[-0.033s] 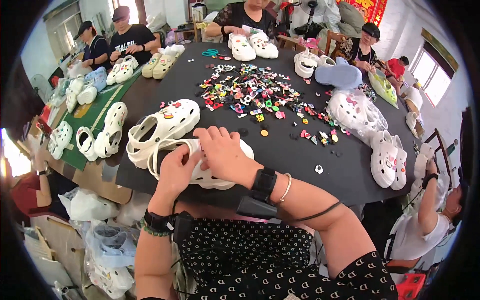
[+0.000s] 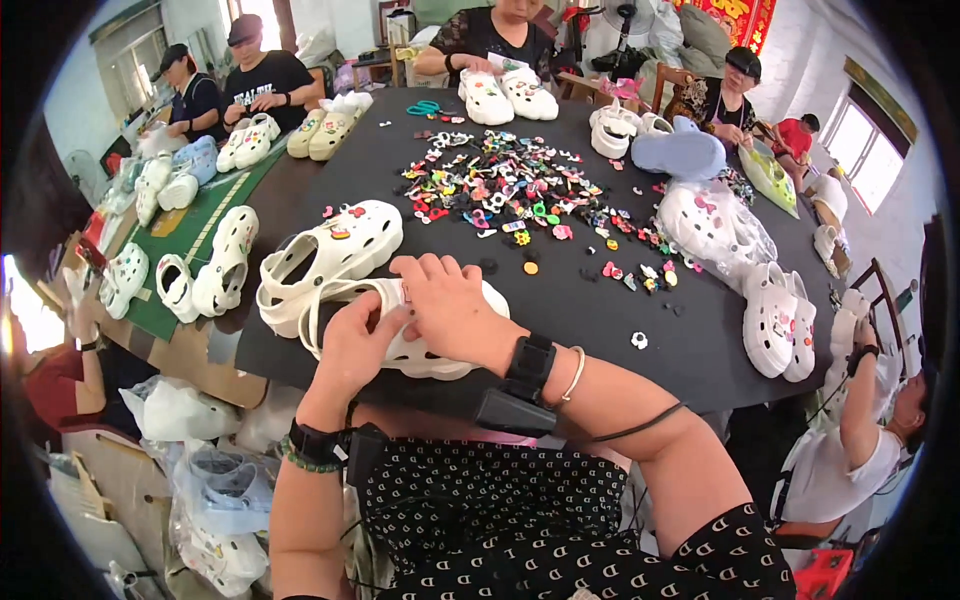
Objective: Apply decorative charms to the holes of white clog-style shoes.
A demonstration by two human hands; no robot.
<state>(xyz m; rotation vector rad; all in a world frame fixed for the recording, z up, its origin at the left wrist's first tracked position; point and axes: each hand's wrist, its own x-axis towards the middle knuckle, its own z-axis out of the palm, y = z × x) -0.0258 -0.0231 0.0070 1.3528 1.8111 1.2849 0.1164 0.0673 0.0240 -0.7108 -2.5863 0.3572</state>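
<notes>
A white clog shoe (image 2: 440, 355) lies on its side at the near edge of the black table (image 2: 570, 330). My left hand (image 2: 355, 345) grips its middle from below. My right hand (image 2: 450, 305) presses down on its top, fingers bent over the holes. What sits under the fingers is hidden. A second white clog (image 2: 335, 255) with small coloured charms rests just behind, touching the first. A scattered pile of several small coloured charms (image 2: 510, 185) covers the table's middle.
Bagged white clogs (image 2: 715, 225) and a pair (image 2: 780, 320) lie at the right. More clogs (image 2: 205, 275) sit on a green mat at the left. Several other people sit around the table. Bags of shoes (image 2: 215, 500) lie on the floor at lower left.
</notes>
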